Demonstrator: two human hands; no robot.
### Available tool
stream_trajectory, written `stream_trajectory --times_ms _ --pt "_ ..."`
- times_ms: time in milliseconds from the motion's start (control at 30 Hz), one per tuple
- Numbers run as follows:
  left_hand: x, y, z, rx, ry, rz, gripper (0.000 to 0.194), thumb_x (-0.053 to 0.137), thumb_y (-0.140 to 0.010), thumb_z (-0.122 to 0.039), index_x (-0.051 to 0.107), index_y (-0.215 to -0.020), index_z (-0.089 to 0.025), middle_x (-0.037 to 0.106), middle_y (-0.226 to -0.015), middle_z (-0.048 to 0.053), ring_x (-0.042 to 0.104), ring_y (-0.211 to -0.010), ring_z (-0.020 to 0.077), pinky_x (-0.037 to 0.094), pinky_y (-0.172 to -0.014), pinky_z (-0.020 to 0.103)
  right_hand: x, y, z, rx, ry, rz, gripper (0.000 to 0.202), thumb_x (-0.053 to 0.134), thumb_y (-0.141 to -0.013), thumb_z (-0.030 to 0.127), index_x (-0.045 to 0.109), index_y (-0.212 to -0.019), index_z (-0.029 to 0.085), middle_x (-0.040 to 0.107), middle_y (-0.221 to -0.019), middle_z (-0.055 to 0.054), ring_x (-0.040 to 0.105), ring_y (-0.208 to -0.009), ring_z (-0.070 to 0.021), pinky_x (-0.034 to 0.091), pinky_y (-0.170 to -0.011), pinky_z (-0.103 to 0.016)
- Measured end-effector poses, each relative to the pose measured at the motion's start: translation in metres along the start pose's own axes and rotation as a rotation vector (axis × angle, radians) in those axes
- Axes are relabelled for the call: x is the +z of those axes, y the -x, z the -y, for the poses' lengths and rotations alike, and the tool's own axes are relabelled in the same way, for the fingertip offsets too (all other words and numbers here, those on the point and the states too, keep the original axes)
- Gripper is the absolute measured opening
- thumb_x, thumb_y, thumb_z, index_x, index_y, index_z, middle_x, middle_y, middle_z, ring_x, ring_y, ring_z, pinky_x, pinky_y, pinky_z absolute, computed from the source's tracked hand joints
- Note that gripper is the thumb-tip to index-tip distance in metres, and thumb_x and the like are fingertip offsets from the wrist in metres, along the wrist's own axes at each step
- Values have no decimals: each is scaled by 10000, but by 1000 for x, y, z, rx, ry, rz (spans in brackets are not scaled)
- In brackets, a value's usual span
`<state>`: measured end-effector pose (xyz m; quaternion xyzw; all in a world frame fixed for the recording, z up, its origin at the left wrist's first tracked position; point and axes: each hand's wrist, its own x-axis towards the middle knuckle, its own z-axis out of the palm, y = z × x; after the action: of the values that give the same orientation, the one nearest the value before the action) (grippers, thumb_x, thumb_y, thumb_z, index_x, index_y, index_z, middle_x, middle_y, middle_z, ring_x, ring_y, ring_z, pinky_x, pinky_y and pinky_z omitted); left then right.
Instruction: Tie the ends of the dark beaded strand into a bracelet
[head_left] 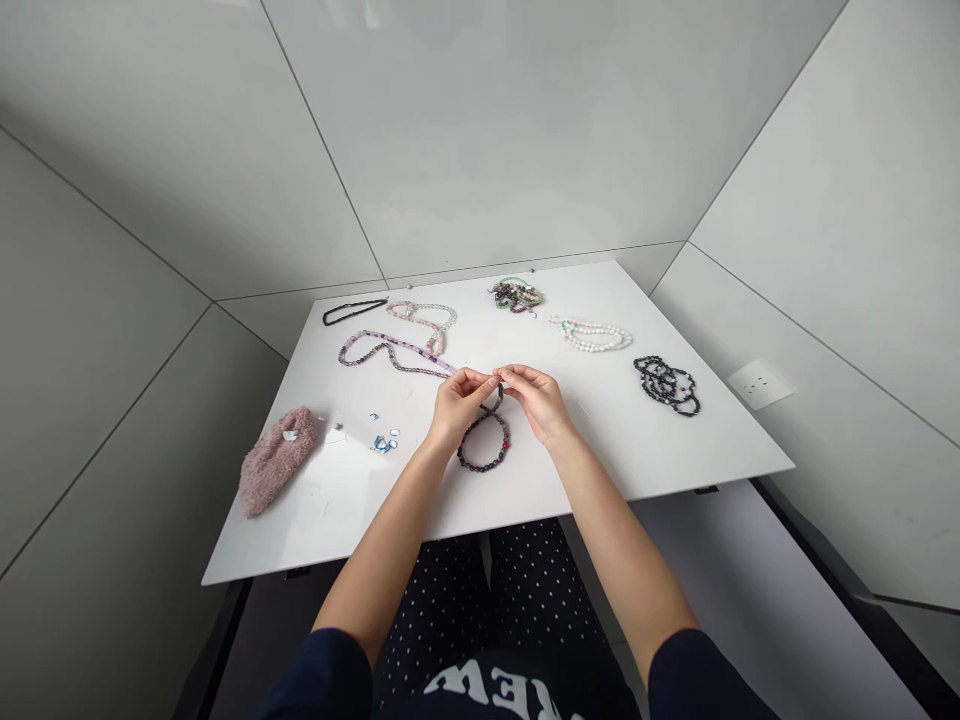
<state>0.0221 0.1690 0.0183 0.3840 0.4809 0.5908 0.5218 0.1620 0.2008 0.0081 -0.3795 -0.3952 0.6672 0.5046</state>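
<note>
My left hand [457, 408] and my right hand [538, 402] meet above the middle of the table, fingertips pinched together. Between them a dark bead strand [493, 407] hangs in a small loop; its upper end is hidden by the fingers. Just below, a round dark bead bracelet [462, 458] with one red bead lies on the table, touching or overlapping the strand's lower part. A purple and grey bead strand [386, 340] runs from the left up to my left fingers; I cannot tell whether it touches them.
On the white table [585, 460] lie a fluffy pink pouch [274, 465], small blue shiny bits [384, 442], a black strand [352, 310], a pink and clear strand [431, 325], a mixed bead pile [516, 295], pale strands [596, 335] and black bracelets [664, 385]. Grey walls enclose it.
</note>
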Motion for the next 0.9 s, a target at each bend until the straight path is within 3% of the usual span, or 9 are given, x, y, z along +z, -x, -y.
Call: stream_trajectory --times_ms 167,400,533,700,900 --pt "-4 -4 3 -9 144 32 324 896 -661 -358 673 -782 -157 764 -1024 86 694 -1033 198 465 -1016 372 0 0 6 78 -202 -23 254 888 -596 387 751 -772 263 766 -904 -7 664 -919 -170 481 -771 -281" --pt "-4 -3 2 20 178 83 326 880 -688 -371 651 -820 -180 783 -909 61 727 -980 196 462 -1035 385 0 0 8 139 -302 25 281 915 -570 371 741 -756 252 736 -839 5 634 -827 -152 476 -714 -266" --pt "-3 -1 1 55 79 37 307 873 -687 -374 692 -841 -179 777 -810 43 742 -875 196 521 -942 366 0 1 7 157 -309 72 254 909 -587 346 759 -758 232 705 -768 13 607 -785 -128 460 -728 -260" --pt "-3 1 -1 155 -98 3 272 859 -691 -384 768 -844 -177 788 -850 65 744 -825 220 578 -827 370 0 0 5 125 -188 53 212 868 -622 365 769 -745 224 697 -766 4 577 -759 -120 413 -700 -266" --pt "-4 1 1 410 -382 -14 159 757 -821 -374 806 -902 -246 798 -925 33 735 -883 216 501 -1046 460 -1 0 2 73 -51 33 188 822 -641 362 779 -752 216 715 -776 -14 551 -722 -121 381 -686 -283"
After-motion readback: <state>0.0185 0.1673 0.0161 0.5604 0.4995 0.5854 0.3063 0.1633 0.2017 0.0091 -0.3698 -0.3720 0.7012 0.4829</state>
